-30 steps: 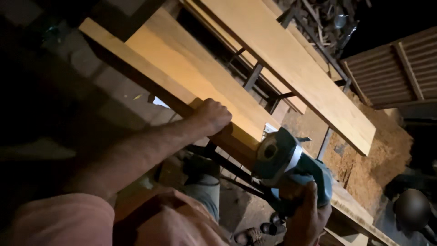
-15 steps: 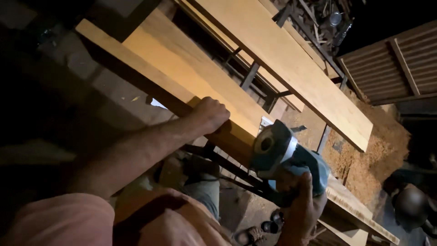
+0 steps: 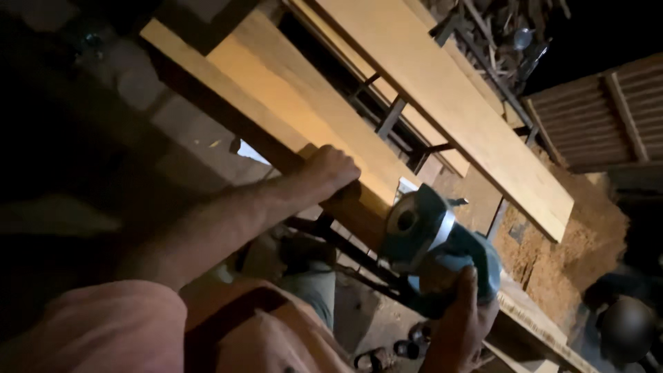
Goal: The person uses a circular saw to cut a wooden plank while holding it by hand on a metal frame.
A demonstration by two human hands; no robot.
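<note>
Plank (image 3: 297, 131) of pale wood lies on a dark metal frame (image 3: 387, 124), its long axis running from the upper left of the view down toward the lower right, where its near end sits just by the person's hands. Left hand (image 3: 333, 173) is clamped over the near edge of that plank, fingers curled tight around the wood close to its end, the bare forearm stretching back toward a pink sleeve (image 3: 90, 331). Right hand (image 3: 459, 324) grips the body of a teal angle grinder (image 3: 431, 242), fingers wrapped shut round the housing; the grinder's round head and disc face up toward the plank's end, just beside it. Whether the disc touches the wood I cannot tell from here.

So the plank's end lies between the two hands: the left hand is on it, the grinder hand just below and to the right, along the same line as the board's length.

A second, longer board (image 3: 449, 103) lies parallel on the frame, further off. Beyond it stands a slatted wooden panel (image 3: 601, 117), with a heap of sawdust (image 3: 552, 255) below. Sandals (image 3: 376, 356) lie on the dim ground beneath, and a dark round object (image 3: 625, 328) sits at the lower right.
</note>
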